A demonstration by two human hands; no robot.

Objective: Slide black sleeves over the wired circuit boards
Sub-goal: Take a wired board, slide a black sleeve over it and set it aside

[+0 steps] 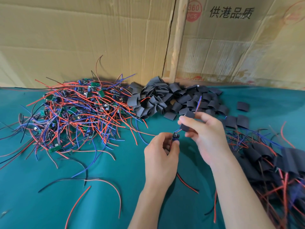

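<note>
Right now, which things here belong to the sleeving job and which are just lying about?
In the job:
- left hand holding a circuit board
- right hand pinching a black sleeve on its wires
- pile of wired boards
- pile of sleeves
- sleeved pile

Lying about:
- cardboard sheets
- wooden post
- green cloth

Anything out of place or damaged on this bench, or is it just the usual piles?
Nothing looks damaged. A few black sleeves lie apart from the main sleeve pile, and loose wires stray across the green cloth.
</note>
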